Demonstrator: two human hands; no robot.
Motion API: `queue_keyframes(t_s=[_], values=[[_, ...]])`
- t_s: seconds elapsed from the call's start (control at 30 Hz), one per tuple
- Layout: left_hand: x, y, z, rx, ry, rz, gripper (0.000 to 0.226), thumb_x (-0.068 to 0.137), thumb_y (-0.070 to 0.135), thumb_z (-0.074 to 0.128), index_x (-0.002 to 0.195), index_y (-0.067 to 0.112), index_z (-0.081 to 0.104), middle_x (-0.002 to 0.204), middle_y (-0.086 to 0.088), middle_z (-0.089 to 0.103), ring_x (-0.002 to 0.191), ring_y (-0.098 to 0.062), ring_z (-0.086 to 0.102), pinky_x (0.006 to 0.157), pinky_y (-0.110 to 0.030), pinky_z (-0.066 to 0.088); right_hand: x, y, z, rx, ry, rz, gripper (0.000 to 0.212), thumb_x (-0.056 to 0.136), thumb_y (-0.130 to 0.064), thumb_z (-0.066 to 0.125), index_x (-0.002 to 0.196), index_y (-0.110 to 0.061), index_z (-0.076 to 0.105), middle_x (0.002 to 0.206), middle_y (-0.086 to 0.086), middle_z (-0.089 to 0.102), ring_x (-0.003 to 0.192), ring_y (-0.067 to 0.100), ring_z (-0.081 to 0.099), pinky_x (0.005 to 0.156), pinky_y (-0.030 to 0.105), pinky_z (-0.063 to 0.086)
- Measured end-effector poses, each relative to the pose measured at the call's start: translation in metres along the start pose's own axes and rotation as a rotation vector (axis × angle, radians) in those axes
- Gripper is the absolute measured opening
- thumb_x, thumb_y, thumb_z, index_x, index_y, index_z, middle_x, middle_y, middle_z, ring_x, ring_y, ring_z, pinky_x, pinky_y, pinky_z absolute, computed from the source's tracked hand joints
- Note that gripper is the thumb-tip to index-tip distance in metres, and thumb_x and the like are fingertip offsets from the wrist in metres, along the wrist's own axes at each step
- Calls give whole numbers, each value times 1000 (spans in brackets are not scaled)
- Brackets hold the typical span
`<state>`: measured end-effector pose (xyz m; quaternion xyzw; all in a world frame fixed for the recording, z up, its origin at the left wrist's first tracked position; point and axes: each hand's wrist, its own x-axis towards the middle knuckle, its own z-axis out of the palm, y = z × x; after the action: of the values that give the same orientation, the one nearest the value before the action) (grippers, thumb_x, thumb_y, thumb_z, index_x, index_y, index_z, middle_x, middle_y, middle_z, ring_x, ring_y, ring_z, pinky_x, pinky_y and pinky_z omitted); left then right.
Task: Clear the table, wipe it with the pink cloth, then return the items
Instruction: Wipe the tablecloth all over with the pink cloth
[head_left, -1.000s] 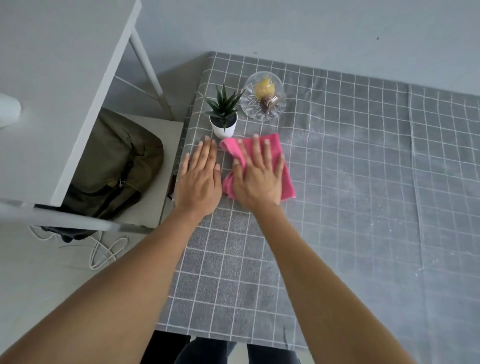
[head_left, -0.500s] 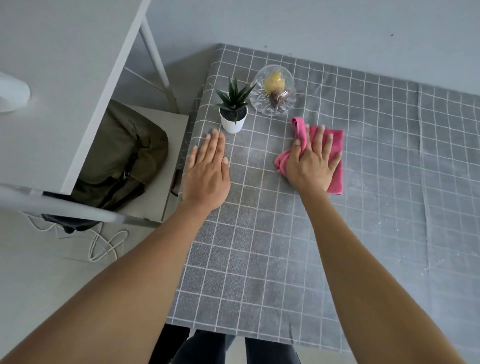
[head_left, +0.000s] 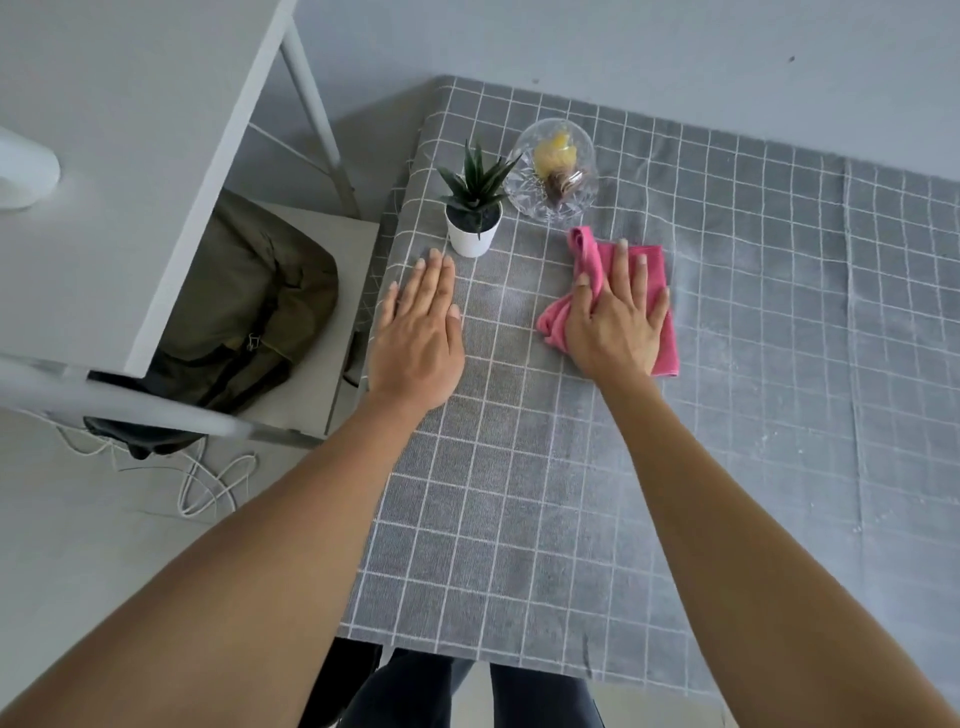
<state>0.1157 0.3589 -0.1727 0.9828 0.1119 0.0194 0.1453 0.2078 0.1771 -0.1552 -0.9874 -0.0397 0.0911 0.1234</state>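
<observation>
On top of the table (head_left: 519, 519), which wears a gray cloth with white squares, I see both of the person's hands lying flat. My view looks down from the head camera.

At about 1 o'clock from the middle of my view, the right hand (head_left: 618, 317) presses down on the pink cloth (head_left: 660, 270). Its fingers (head_left: 621, 260) are straight and spread out, not curled around anything. The pink cloth is bunched up on its 9 o'clock side, and a flat part sticks out past the hand at 3 o'clock.

At about 11 o'clock from the middle, the left hand (head_left: 421, 338) rests flat on the table with straight fingers held close together. It holds nothing. It sits near the table's 9 o'clock edge, well apart from the pink cloth.

Just past the left hand's fingertips, at 12 o'clock from them, stands a little plant (head_left: 474, 208) in a white pot. Right beside the plant, at its 3 o'clock, is a clear glass bowl (head_left: 553, 171) with something yellow and something brown in it. The bowl is at 11 o'clock from the pink cloth, very near it.

Off the table at 9 o'clock, I see a green bag (head_left: 244, 312) on a gray seat, under a white desk (head_left: 130, 130). White cables (head_left: 208, 483) lie on the floor.
</observation>
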Motion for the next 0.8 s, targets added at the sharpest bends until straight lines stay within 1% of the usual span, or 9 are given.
queue_keyframes(t_s=[0.1, 0.2, 0.27, 0.33, 0.4, 0.5, 0.53, 0.7, 0.8], values=[[-1, 1, 1, 15, 1, -11, 56, 99, 31, 9, 152, 15, 4, 160, 0, 0, 147, -12, -2, 120, -38, 2, -7, -13, 2, 12, -9, 8, 53, 100, -45, 12, 151, -34, 2, 160, -5, -8, 146, 16, -11, 117, 48, -9], [0, 1, 0, 16, 14, -8, 57, 98, 30, 11, 152, 14, 7, 160, -1, 3, 147, -13, 0, 120, -37, 2, -30, -36, 11, -13, -48, -188, 52, 100, -47, 8, 148, -35, -6, 159, -4, -12, 145, 17, -16, 117, 49, -10], [0, 2, -2, 3, 14, -7, 57, 98, 31, 12, 152, 13, 9, 160, -2, 5, 147, -13, 2, 120, -37, 3, -45, -44, 15, -15, -80, -323, 51, 100, -45, 9, 149, -35, -1, 159, -7, -9, 145, 15, -15, 117, 47, -11], [-1, 3, -2, -3, 4, -4, 57, 98, 31, 11, 152, 13, 9, 160, -1, 4, 147, -13, 1, 120, -38, 3, -46, -40, 14, -15, -78, -377, 52, 101, -44, 11, 151, -32, 5, 160, -8, -5, 146, 13, -13, 117, 44, -12], [0, 3, -1, 0, 1, -1, 56, 99, 30, 12, 152, 14, 7, 160, -1, 3, 147, -12, 0, 120, -38, 3, -34, -29, 10, -17, -51, -334, 53, 100, -43, 11, 152, -30, 6, 160, -8, -5, 146, 11, -12, 117, 43, -11], [0, 1, 0, 2, 11, -8, 55, 100, 29, 15, 152, 14, 7, 160, 0, 3, 147, -12, 0, 120, -38, 3, -24, -28, 10, 16, -34, -180, 52, 100, -41, 13, 151, -32, 5, 160, -7, -6, 146, 13, -12, 117, 47, -10], [0, 1, 0, 2, 12, -9, 55, 100, 29, 15, 152, 14, 8, 160, 0, 4, 147, -12, 0, 120, -38, 3, -28, -34, 11, 20, -34, -181, 52, 100, -41, 13, 151, -33, 5, 160, -7, -6, 146, 14, -13, 117, 48, -10], [0, 2, -1, 2, 18, -7, 56, 99, 30, 13, 152, 14, 10, 160, -1, 6, 147, -13, 2, 120, -37, 3, -49, -38, 15, -19, -68, -413, 50, 101, -44, 12, 150, -36, 6, 160, -9, -4, 146, 13, -12, 117, 44, -12], [1, 2, 0, 9, 5, -9, 56, 99, 30, 12, 152, 14, 7, 160, 0, 3, 147, -12, 0, 120, -36, 1, -30, -29, 13, -10, -28, -290, 52, 100, -43, 13, 151, -34, 8, 160, -8, -2, 146, 13, -10, 118, 45, -9]])
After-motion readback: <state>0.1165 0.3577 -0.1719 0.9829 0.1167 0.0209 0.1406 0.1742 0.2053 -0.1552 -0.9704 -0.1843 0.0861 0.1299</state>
